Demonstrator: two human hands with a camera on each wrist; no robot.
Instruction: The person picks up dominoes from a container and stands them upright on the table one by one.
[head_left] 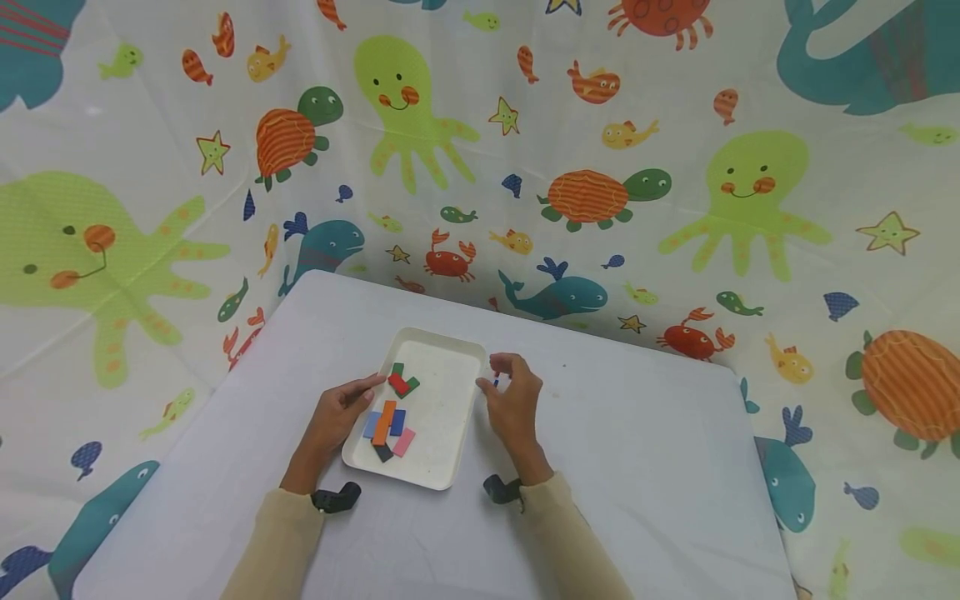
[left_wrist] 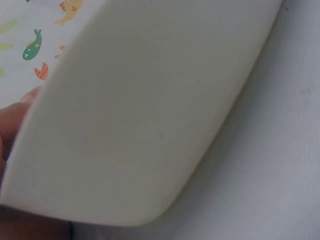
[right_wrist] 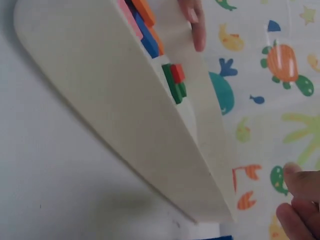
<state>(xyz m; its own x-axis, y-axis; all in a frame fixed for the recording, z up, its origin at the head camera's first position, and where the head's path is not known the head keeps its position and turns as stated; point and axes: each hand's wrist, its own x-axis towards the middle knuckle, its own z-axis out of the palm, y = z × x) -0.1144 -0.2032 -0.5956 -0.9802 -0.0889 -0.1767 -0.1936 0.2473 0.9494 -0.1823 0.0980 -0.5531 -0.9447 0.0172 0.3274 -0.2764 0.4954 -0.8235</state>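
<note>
A shallow white tray (head_left: 450, 433) lies on the table, its outer wall (left_wrist: 125, 125) filling much of the left wrist view. My left hand (head_left: 341, 408) rests at its left side, fingertips right at the rim and fingers mostly straight. Inside, a red block (head_left: 398, 383) overlaps green blocks (head_left: 411, 386). Nearer me, an orange block (head_left: 384, 423) crosses light blue and dark blue (head_left: 399, 422) ones, with pink (head_left: 403, 442) and black (head_left: 383, 452) blocks alongside. Beside the right rim is my right hand (head_left: 516, 404), thumb and fingers bent but apart. Small blue and red bits show in that gap.
The table (head_left: 637, 467) has a white cover. Behind and at both sides hangs a cloth (head_left: 480, 167) printed with sea animals. A dark blue edge (right_wrist: 217, 238) shows at the bottom of the right wrist view. A dark camera mount (head_left: 501, 489) sits at each wrist.
</note>
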